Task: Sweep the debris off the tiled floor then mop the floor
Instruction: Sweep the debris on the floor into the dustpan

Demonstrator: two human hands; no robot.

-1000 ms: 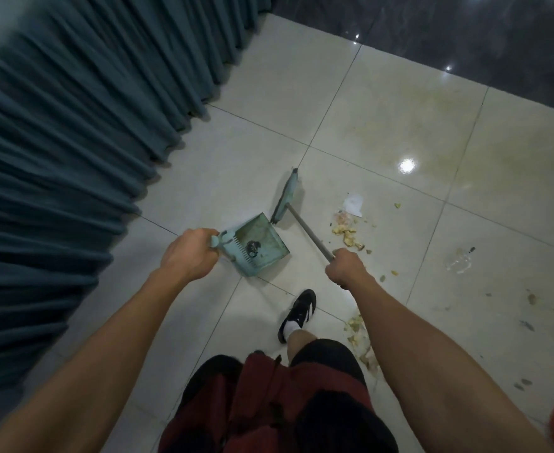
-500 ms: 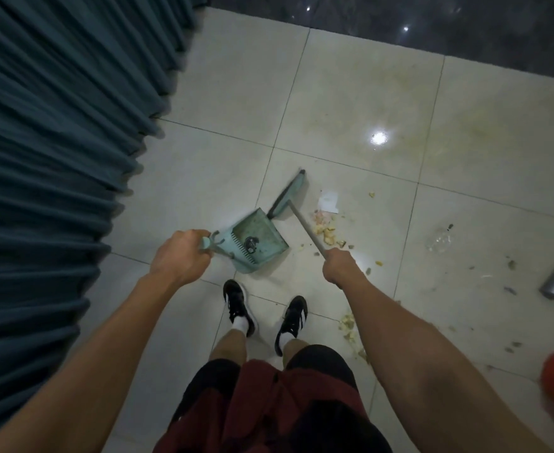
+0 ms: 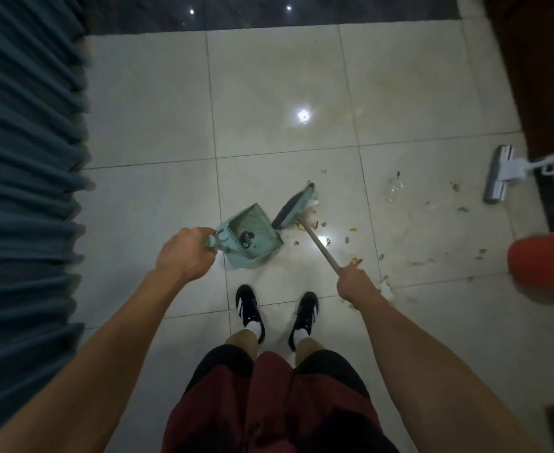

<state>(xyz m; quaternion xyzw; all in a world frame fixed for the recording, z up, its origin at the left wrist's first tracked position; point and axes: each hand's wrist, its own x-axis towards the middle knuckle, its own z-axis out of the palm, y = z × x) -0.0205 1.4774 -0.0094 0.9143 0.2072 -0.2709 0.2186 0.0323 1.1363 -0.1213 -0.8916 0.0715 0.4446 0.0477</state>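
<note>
Gripping the dustpan (image 3: 252,236) by its short handle, the left hand (image 3: 184,253) has its grip curled tight around it, the pan's mouth facing the broom head (image 3: 293,210). The right hand (image 3: 355,282) wraps the broom's thin stick low down. Both tools look like light, stiff plastic, easy one-handed. Debris (image 3: 354,258), small dry-looking crumbs, lies scattered on the tiled floor (image 3: 269,93) right of the broom; it should slide readily on glossy tile. A mop (image 3: 501,173) lies further right.
</note>
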